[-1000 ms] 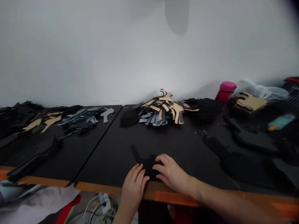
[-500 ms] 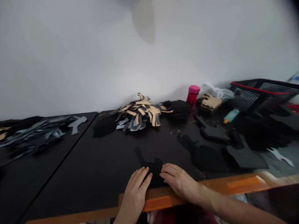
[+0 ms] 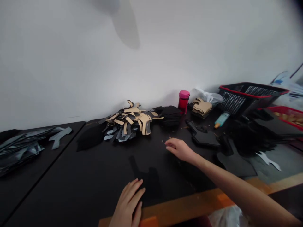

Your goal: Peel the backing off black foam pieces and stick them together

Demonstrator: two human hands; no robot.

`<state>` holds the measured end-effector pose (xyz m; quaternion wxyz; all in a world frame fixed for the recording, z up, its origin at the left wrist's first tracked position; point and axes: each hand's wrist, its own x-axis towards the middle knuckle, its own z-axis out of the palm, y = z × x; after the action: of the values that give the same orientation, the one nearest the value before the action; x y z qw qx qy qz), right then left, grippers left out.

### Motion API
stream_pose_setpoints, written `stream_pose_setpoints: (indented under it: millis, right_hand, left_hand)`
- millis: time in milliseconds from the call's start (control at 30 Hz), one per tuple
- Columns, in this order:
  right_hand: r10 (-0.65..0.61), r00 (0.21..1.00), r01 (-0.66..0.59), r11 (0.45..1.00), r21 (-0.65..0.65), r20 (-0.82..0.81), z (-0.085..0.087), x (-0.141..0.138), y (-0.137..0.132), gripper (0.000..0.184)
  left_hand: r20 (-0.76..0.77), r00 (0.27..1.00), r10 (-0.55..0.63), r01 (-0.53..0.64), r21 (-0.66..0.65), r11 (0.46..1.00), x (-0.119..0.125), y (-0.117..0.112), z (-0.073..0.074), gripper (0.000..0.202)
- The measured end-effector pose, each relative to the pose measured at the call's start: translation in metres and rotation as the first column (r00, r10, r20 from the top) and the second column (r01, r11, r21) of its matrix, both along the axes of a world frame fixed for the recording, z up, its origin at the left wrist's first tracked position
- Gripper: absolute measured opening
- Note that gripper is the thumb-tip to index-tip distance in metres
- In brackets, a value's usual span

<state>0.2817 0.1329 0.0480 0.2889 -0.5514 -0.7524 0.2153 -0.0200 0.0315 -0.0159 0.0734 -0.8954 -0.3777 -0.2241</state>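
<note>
Black tabletop (image 3: 59,176), matte: the left hand (image 3: 126,203) rests slightly parted fingers on a jagged black cutout (image 3: 145,183); the right hand (image 3: 180,150), fingers together, holds nothing, nearest a tan-and-grey strip heap (image 3: 127,121).

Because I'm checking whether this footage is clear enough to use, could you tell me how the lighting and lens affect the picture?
In the head view, the white wall is bright and carries a soft grey shadow, the black cut piece by the left hand nearly merges into the black table, and the wide lens tilts the orange table edge.
</note>
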Motion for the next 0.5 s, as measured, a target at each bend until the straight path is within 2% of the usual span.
stream_pose_setpoints:
  millis: [133,233,367,433,500]
  right_hand:
    - [-0.136,0.991,0.135,0.99,-0.026,-0.018,0.007,-0.035,0.073,0.023]
    - [-0.287,0.958,0.286,0.957,-0.051,-0.013,0.01,-0.073,0.113,0.03]
    - [-0.461,0.887,0.458,0.88,-0.128,0.006,0.01,-0.111,0.145,0.037]
    - [-0.504,0.863,0.501,0.853,-0.149,0.013,0.008,-0.118,0.155,0.034]
    - [-0.507,0.862,0.503,0.853,-0.139,0.007,0.007,-0.118,0.161,0.031]
  left_hand:
    - [0.017,0.999,0.027,-0.027,-0.014,1.0,0.003,-0.001,0.002,0.035]
    - [0.064,0.997,-0.036,0.03,0.088,0.996,0.001,0.005,-0.005,0.031]
    - [0.078,0.989,-0.129,0.108,0.23,0.967,-0.005,0.017,-0.016,0.026]
    - [0.058,0.987,-0.15,0.13,0.253,0.959,-0.006,0.022,-0.017,0.023]
    - [0.053,0.987,-0.151,0.131,0.27,0.954,-0.005,0.024,-0.016,0.022]
